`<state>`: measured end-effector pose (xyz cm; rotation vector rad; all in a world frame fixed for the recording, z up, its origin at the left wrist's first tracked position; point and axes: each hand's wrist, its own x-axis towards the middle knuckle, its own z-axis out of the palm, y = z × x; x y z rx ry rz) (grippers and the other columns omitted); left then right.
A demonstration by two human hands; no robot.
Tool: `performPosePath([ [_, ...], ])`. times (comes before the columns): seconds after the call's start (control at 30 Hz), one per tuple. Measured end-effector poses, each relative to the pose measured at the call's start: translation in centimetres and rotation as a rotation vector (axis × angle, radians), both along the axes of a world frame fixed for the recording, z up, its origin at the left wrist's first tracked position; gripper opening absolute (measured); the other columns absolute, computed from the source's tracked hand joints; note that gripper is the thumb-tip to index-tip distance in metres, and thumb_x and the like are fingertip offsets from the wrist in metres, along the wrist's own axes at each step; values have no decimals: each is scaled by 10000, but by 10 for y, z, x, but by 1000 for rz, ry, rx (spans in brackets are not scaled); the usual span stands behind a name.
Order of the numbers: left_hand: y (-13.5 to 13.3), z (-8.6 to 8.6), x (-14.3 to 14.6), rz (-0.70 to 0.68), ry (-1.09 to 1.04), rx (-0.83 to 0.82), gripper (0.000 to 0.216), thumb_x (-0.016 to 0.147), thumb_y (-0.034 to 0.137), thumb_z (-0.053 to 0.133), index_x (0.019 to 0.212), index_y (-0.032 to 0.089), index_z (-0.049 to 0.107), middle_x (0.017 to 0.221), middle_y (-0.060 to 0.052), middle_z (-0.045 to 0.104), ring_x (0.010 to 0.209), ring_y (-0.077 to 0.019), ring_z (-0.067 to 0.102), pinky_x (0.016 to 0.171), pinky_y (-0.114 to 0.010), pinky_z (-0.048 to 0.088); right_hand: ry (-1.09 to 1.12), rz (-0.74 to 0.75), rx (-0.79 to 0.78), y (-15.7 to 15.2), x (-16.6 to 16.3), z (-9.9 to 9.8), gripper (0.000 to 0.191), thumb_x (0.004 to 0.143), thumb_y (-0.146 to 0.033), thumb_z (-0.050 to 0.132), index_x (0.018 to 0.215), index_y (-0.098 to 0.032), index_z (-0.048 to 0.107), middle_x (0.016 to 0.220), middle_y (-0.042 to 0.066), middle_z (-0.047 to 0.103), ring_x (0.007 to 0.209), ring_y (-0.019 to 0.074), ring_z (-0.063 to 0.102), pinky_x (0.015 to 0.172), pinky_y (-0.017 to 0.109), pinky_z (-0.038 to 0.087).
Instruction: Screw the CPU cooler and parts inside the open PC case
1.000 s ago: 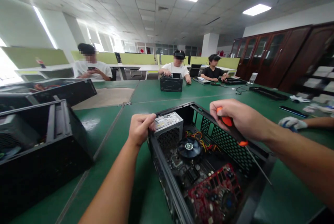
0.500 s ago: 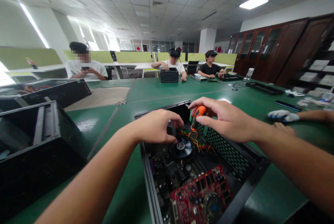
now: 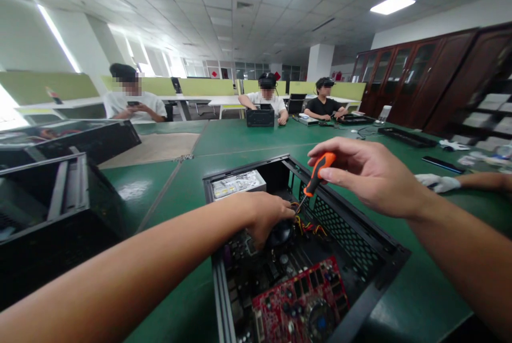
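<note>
Down goes the left hand [image 3: 270,217] over the fan [image 3: 283,233], lower centre, its grip hidden; the right hand [image 3: 360,169], fingers gripping the screwdriver [image 3: 319,173], now angles it into the open case [image 3: 394,260], seemingly bringing both to one spot.

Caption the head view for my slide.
The right hand holds an orange-and-black screwdriver pointed into an open computer case, with the left hand by the fan.

The screwdriver [image 3: 319,172], orange and black, slants down leftward into the case [image 3: 226,300]; its tip is near the fan [image 3: 281,233], dark and partly hidden. The case, black, lies open side up; near, about the middle.
</note>
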<state>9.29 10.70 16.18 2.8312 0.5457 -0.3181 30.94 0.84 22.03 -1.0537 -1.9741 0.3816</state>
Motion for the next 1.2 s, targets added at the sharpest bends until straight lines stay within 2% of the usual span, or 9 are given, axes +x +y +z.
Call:
performPosePath([
  [0.17,7,24,-7,-11,-97,-78,906,357,104,870,1224,287,680,1177,-49,703,1007,-317,667,855,-362,537,-39,0,14,-3,3,-6,261,911,-234,633,1168,-226,678,1060,43,726,905,206,687,829,353,561],
  [0.37,0,2,-11,-34,196,76,963,446,0,769,1359,259,609,1376,-117,635,1195,-367,623,951,-390,523,44,86,-74,-4,-2,-9,273,895,-189,643,1164,-219,610,1064,40,717,920,186,688,815,311,555],
  [0.5,-6,16,-37,123,-85,27,991,536,69,746,1464,313,503,1548,-68,476,1327,-341,535,1080,-384,444,-170,106,-54,3,-15,-13,225,892,-176,638,1112,-217,659,1018,29,732,881,178,675,788,305,532],
  [0.57,-6,28,-58,278,-299,-28,780,612,162,765,1364,304,617,1405,-58,617,1261,-338,582,1086,-407,430,-251,100,-9,9,-22,-17,267,896,-171,628,1159,-215,653,1047,36,736,889,184,671,780,311,520],
  [0.63,-5,30,-77,432,-477,-120,574,661,282,788,1230,284,716,1151,-57,741,1065,-328,677,963,-403,506,-302,92,7,16,-27,-22,288,899,-151,611,1181,-199,643,1078,48,734,921,191,669,799,317,511],
  [0.77,-5,7,-97,597,-753,-228,405,665,397,800,1024,208,797,781,-50,760,660,-246,676,619,-312,523,-345,77,-6,26,-34,-31,275,899,-111,587,1166,-157,638,1093,71,728,950,190,665,838,318,497],
  [0.87,-8,-4,-97,595,-773,-218,385,695,398,786,1022,194,788,764,-44,764,645,-212,669,607,-282,514,-359,65,0,28,-36,-34,277,901,-110,591,1172,-152,633,1073,67,730,935,187,665,833,315,491],
  [1.07,-8,0,-98,528,-666,-124,372,805,435,707,1069,177,754,785,-36,755,689,-187,673,644,-269,513,-369,65,8,32,-39,-42,287,910,-103,594,1190,-157,624,1105,62,723,971,179,660,856,305,480],
  [1.2,-7,-2,-98,529,-669,-96,358,805,449,709,1037,182,761,768,-22,742,687,-183,663,640,-262,499,-360,11,-1,36,-40,-46,188,903,-219,682,1083,-166,665,907,23,728,771,158,647,711,282,471],
])
